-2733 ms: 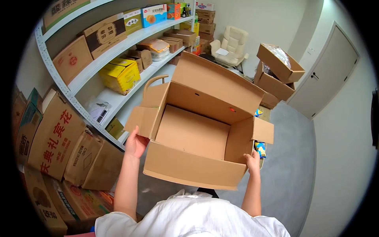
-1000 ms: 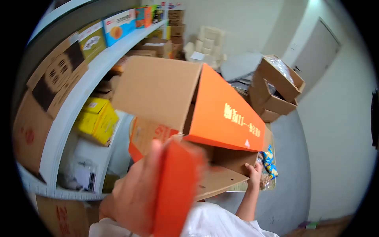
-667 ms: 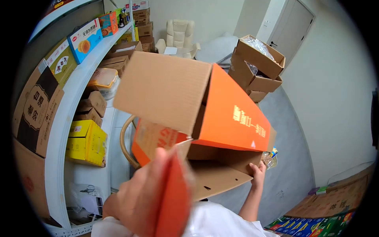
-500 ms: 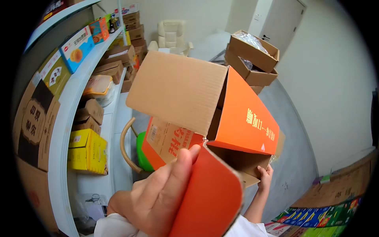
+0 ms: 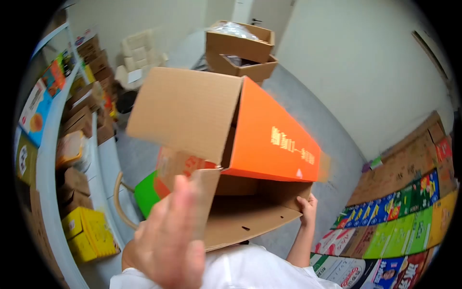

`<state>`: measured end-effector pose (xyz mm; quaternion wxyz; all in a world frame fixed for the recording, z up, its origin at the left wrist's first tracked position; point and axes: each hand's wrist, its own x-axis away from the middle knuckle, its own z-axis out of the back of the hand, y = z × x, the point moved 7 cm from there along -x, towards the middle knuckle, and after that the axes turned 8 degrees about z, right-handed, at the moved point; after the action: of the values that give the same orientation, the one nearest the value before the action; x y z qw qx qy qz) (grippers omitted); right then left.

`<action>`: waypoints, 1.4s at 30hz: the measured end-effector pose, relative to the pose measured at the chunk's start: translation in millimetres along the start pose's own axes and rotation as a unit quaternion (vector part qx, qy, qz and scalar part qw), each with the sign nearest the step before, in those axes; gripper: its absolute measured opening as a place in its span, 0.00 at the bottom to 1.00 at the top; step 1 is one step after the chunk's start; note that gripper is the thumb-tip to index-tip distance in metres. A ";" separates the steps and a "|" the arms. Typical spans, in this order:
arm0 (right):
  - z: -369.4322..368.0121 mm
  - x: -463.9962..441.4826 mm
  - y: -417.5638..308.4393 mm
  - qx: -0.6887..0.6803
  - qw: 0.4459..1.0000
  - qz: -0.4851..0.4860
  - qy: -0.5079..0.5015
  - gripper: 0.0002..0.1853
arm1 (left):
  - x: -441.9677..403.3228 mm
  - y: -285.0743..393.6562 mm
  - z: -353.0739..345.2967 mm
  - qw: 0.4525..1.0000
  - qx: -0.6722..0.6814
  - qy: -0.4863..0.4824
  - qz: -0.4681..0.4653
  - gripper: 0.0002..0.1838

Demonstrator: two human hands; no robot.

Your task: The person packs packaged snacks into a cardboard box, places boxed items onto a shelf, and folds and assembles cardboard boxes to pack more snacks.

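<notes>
An orange cardboard box (image 5: 274,144) with pale lettering is held in front of me, its brown inside visible through the open end. A large brown flap (image 5: 185,113) sticks out from its far left side. My right hand (image 5: 307,209) grips the lower right edge, with the thumb at the rim of the opening. My left hand (image 5: 168,236), somewhat blurred, is upright with fingers stretched out beside a narrower flap (image 5: 207,202) at the near left. Whether its fingers touch that flap, I cannot tell.
Shelving (image 5: 53,159) with packaged goods, including a yellow box (image 5: 91,236), runs along the left. Behind the orange box are a green stool-like object (image 5: 148,192), a cream chair (image 5: 139,53) and stacked open cartons (image 5: 240,45). Colourful cartons (image 5: 394,236) line the right.
My left hand has let go of the near flap, which has swung outward and shows its brown side. The view has turned right. My right hand keeps its hold on the box.
</notes>
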<state>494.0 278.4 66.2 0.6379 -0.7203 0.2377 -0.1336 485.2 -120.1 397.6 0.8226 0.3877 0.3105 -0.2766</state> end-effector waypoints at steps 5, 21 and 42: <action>11.7 -8.6 -8.9 0.011 0.999 -0.013 0.033 0.16 | -14.1 -12.9 -26.1 0.998 0.050 0.015 -0.028 0.28; 60.4 -99.1 -26.0 0.126 0.987 0.000 0.104 0.12 | -62.0 -197.6 -175.7 0.922 0.245 -0.102 0.281 0.18; 211.9 167.2 -7.7 0.204 0.849 -0.079 0.480 0.11 | 136.8 -287.7 -420.0 0.773 0.237 -0.519 0.276 0.27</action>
<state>742.7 374.4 23.3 0.5638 -0.4365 0.4239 -0.5585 250.0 33.5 -48.5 0.7817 0.4371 -0.3596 -0.2617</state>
